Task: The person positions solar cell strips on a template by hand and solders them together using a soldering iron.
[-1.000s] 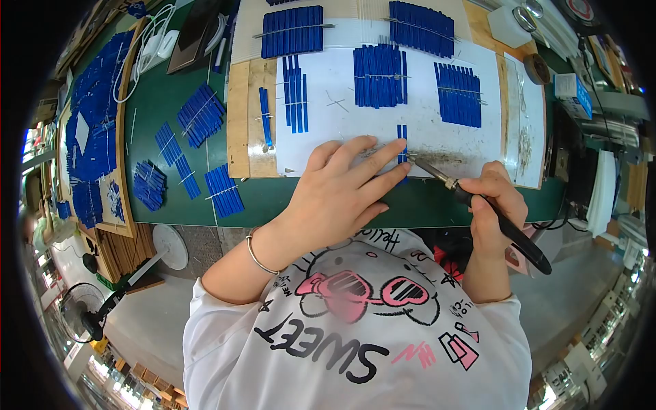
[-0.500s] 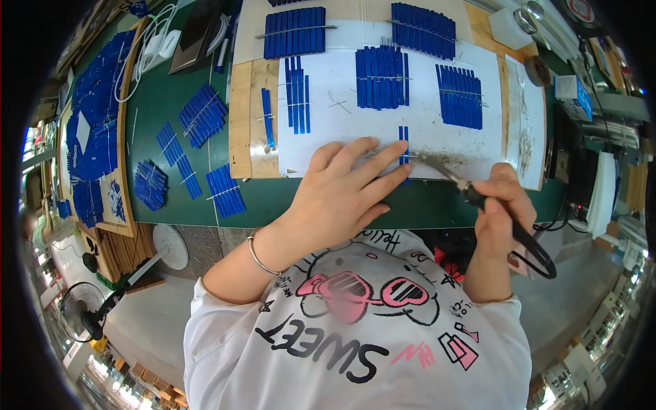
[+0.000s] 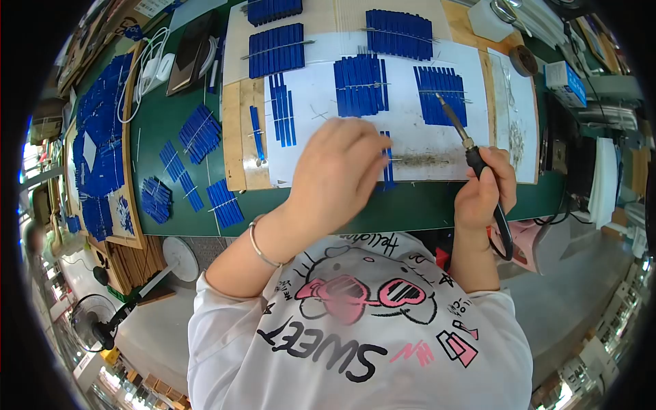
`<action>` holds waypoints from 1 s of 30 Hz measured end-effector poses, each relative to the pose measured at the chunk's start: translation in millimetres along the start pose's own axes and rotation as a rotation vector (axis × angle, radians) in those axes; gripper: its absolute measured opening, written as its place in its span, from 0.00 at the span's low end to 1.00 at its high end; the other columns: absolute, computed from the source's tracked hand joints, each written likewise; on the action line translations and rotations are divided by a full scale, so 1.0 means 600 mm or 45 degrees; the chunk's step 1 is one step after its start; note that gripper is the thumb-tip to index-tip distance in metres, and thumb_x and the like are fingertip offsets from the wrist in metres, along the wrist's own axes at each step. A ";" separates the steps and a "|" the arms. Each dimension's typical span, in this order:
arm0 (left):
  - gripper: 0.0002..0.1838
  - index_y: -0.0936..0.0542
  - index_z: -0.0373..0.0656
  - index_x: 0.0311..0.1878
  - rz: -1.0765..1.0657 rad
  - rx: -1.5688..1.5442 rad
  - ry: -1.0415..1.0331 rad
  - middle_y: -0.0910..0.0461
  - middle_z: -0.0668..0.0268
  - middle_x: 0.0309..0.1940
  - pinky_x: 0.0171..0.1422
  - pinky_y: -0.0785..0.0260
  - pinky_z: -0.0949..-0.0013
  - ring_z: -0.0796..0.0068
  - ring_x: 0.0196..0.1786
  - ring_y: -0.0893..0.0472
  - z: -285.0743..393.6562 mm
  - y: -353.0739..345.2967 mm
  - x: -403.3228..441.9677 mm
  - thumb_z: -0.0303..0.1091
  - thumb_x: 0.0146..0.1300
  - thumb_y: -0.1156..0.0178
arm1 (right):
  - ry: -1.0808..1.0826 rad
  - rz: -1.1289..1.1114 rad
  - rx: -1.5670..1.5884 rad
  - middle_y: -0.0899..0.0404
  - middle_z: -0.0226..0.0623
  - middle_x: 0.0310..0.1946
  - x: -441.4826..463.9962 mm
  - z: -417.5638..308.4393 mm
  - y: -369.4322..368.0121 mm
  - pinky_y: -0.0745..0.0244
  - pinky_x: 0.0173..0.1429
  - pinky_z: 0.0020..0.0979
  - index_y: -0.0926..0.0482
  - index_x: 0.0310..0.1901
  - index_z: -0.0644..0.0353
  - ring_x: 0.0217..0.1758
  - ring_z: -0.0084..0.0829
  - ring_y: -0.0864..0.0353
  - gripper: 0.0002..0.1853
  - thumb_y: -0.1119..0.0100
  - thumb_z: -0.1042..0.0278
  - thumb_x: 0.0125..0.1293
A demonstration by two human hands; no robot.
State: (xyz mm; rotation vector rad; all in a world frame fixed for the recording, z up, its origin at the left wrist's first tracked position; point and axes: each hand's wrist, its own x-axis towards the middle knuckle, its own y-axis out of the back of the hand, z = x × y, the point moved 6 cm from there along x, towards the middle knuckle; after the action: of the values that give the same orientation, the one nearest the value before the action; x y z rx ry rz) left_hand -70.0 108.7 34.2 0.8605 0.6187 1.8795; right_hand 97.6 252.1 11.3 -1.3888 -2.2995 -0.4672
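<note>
My right hand (image 3: 486, 188) is closed round the black handle of a soldering iron (image 3: 471, 147), whose metal tip points up and left over a bundle of blue strips (image 3: 441, 96). My left hand (image 3: 342, 171) is raised a little at the front of the white sheet (image 3: 437, 147), its fingers bent and blurred; whether they hold anything is hidden. Just right of its fingertips stands a narrow pair of blue strips (image 3: 388, 160) with a thin wire across. Behind it lies another blue bundle (image 3: 361, 85) crossed by a wire.
More blue bundles lie at the back (image 3: 277, 50) and on the green table (image 3: 200, 133). A wooden tray (image 3: 137, 171) of blue pieces stands at far left, beside a white cable (image 3: 147, 65). A tape roll (image 3: 523, 60) and a small box (image 3: 565, 83) are at back right.
My left hand has lifted off the pair of strips, its fingers now bent. My right hand has drawn the iron away from them, tip turned up. The whole view has shifted slightly.
</note>
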 end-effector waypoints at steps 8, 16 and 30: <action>0.08 0.20 0.42 0.35 0.136 0.280 0.052 0.25 0.63 0.33 0.45 0.32 0.63 0.61 0.38 0.26 -0.011 -0.020 0.038 0.20 0.51 0.41 | 0.015 -0.063 -0.051 0.26 0.40 0.34 0.002 -0.003 -0.005 0.33 0.34 0.22 0.20 0.46 0.73 0.33 0.26 0.29 0.16 0.49 0.70 0.62; 0.13 0.19 0.42 0.45 0.164 0.193 0.033 0.23 0.62 0.41 0.49 0.32 0.62 0.59 0.43 0.25 0.004 -0.001 -0.002 0.26 0.54 0.35 | 0.029 -0.137 -0.124 0.26 0.39 0.37 0.002 -0.005 -0.004 0.31 0.39 0.24 0.20 0.49 0.71 0.36 0.27 0.28 0.16 0.46 0.71 0.64; 0.26 0.19 0.55 0.61 -0.015 0.365 -0.036 0.29 0.61 0.65 0.65 0.39 0.55 0.58 0.62 0.30 0.020 -0.028 -0.083 0.46 0.57 0.32 | 0.540 -0.910 -0.683 0.13 0.37 0.47 -0.030 -0.048 -0.080 0.41 0.73 0.53 0.22 0.49 0.52 0.55 0.44 0.18 0.12 0.37 0.63 0.66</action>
State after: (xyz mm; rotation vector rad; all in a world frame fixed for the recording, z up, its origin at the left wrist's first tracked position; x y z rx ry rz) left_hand -36.2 71.8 14.3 1.0616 0.8879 1.7909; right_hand 67.2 202.8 23.6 -0.4978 -2.3158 -1.5169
